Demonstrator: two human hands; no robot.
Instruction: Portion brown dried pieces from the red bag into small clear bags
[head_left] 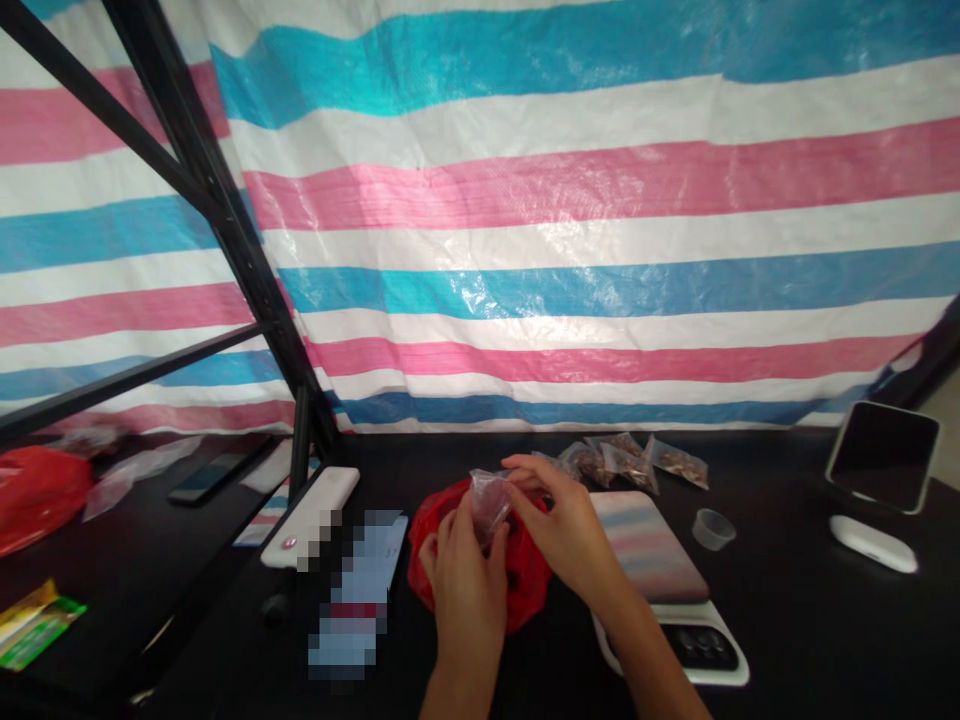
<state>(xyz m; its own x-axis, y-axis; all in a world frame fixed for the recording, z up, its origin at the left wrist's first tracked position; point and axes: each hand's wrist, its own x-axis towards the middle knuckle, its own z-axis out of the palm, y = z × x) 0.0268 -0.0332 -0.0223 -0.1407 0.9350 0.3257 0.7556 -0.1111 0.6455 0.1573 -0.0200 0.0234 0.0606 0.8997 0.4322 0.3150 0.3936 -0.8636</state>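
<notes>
Both hands hold a small clear plastic bag [490,497] above a red plastic bag [529,580] on the black table. My left hand [466,560] grips the clear bag from the left and below, fingers curled around it. At its upper right edge, my right hand [551,515] pinches the plastic between thumb and fingers. Whether anything is inside the clear bag I cannot make out. Just right of my right hand lies a kitchen scale [701,648] with a shiny flat plate [649,545] on top. Behind it are several small filled clear bags [630,462] with brown contents.
A small clear cup [712,530], a white case [874,543] and a dark-screened device [885,455] stand on the right. To the left lie a white power bank [311,515] and a phone [375,560]. A black metal frame [247,260] rises before a striped tarp [600,190].
</notes>
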